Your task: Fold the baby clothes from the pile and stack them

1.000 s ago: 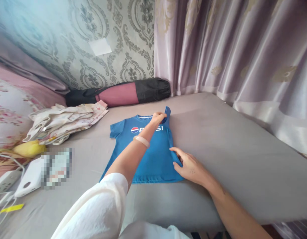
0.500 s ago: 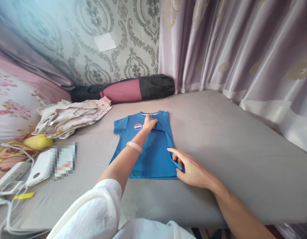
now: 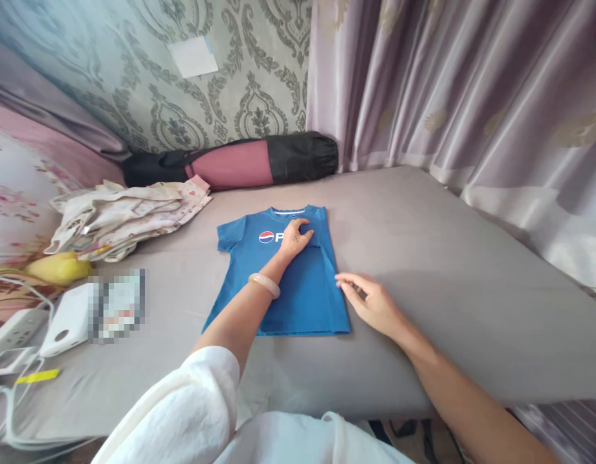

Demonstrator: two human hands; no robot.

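A blue T-shirt (image 3: pixel 298 290) lies front up on the bed, its collar pointing away from me. Its right side is folded inward over the front, while the left sleeve sticks out. A round red, white and blue logo with white lettering shows on the chest, partly covered by my left hand (image 3: pixel 296 238). That hand rests on the upper chest near the fold, thumb and fingers apart. Just beside the shirt's right edge is my right hand (image 3: pixel 368 299), its thumb and forefinger apart and its fingertips at or very near the cloth.
Folded light garments (image 3: pixel 128 216) are stacked at the left. A rolled pink and black bag (image 3: pixel 230 164) lies against the wall. Nearer on the left are a white power bank (image 3: pixel 69 319), a power strip (image 3: pixel 20 328), cables and a blurred-out item (image 3: pixel 118 306). Curtains (image 3: pixel 399 90) hang at the right.
My right hand has let go of the shirt's lower right edge and moved slightly up and right. The right hem now lies flat. My left hand stays on the chest.
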